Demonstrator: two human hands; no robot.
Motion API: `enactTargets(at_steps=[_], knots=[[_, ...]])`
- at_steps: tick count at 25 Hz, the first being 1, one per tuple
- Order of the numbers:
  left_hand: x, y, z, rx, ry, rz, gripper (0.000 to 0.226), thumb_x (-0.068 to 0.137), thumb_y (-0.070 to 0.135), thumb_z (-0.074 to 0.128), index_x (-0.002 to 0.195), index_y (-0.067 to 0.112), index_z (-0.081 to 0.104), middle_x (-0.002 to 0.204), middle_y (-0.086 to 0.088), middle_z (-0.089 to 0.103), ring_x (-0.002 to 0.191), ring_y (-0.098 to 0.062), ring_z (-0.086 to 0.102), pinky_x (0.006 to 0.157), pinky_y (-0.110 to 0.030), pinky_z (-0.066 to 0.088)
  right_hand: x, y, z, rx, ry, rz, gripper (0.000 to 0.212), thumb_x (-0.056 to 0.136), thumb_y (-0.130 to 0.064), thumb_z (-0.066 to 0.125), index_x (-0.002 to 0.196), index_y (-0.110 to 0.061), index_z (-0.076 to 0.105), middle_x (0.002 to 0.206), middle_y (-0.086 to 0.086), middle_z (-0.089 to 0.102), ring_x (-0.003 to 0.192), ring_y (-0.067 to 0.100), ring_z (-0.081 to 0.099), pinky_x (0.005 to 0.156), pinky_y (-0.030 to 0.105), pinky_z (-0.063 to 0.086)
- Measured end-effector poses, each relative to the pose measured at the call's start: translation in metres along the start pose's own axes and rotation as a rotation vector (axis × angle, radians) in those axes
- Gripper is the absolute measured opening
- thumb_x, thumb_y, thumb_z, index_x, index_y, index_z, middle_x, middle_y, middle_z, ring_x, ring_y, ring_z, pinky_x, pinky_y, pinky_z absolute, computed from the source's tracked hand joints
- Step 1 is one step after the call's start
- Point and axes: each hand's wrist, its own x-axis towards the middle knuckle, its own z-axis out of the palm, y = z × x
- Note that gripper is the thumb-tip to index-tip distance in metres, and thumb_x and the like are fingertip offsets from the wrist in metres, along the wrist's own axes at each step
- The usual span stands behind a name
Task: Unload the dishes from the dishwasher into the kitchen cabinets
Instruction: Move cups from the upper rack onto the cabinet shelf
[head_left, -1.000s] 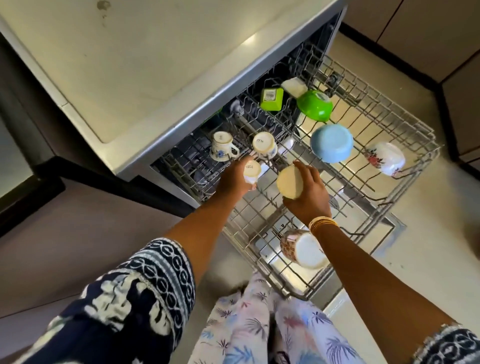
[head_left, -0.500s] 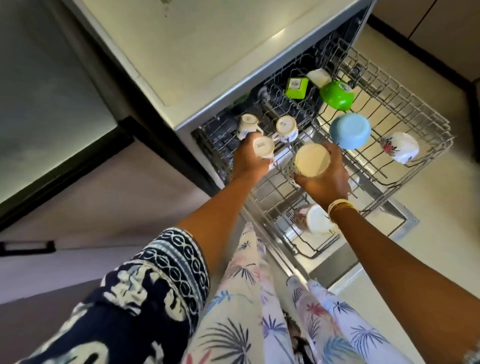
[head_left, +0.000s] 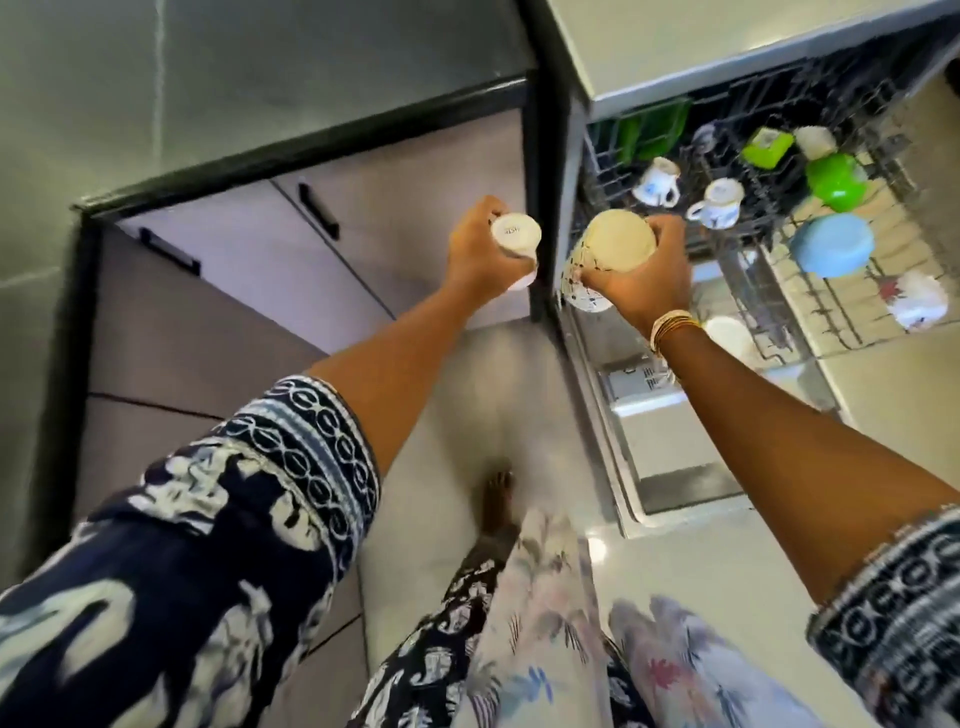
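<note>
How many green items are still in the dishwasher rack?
3. A green board-like piece stands at the back left, a square lime container sits further right, and a green bowl lies beside it in the rack. Others may be hidden deeper inside.

Grey drawers, pale floor

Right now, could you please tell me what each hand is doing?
Left hand: fingers curled round a small white cup, held base up.
Right hand: fingers curled round a larger speckled mug, also base up.
</note>
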Motion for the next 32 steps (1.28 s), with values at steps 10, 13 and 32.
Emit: enactTargets(at_steps=[10,13,32], knots=[[0.018,-0.001,-0.252,-0.014,0.303,-0.007,0.057,0.058,0.022,0.085,0.110,0.016,0.063,0.103,0.004,0.064,0.093,-0.011,0.058,0.081,-0.017,0.045,0.002,-0.235,0.082,0.158,-0.173,-0.394,0.083,0.054,-0.038,0.086,0.127,-0.018,0.053,0.123,-0.001,0.059,0.109,0.014,0.055,0.097,0.033,0.049],[0.044,0.030,-0.337,-0.008,0.403,0.069,0.061,0.058,0.029,0.086,0.114,0.019,0.064,0.110,0.004,0.066,0.096,-0.009,0.058,0.081,-0.015,0.043,0.020,-0.332,0.080,0.230,-0.186,-0.513,0.090,0.055,-0.038,0.087,0.134,-0.019,0.049,0.129,0.000,0.057,0.113,0.014,0.054,0.100,0.033,0.048],[0.235,0.244,-0.648,-0.280,0.692,0.424,0.051,0.073,0.022,0.081,0.117,0.008,0.060,0.106,-0.007,0.061,0.094,-0.022,0.061,0.072,-0.031,0.056,0.178,-0.756,-0.002,0.598,-0.074,-0.893,0.072,0.055,-0.028,0.090,0.118,-0.011,0.059,0.108,0.004,0.066,0.096,0.021,0.066,0.081,0.038,0.059]])
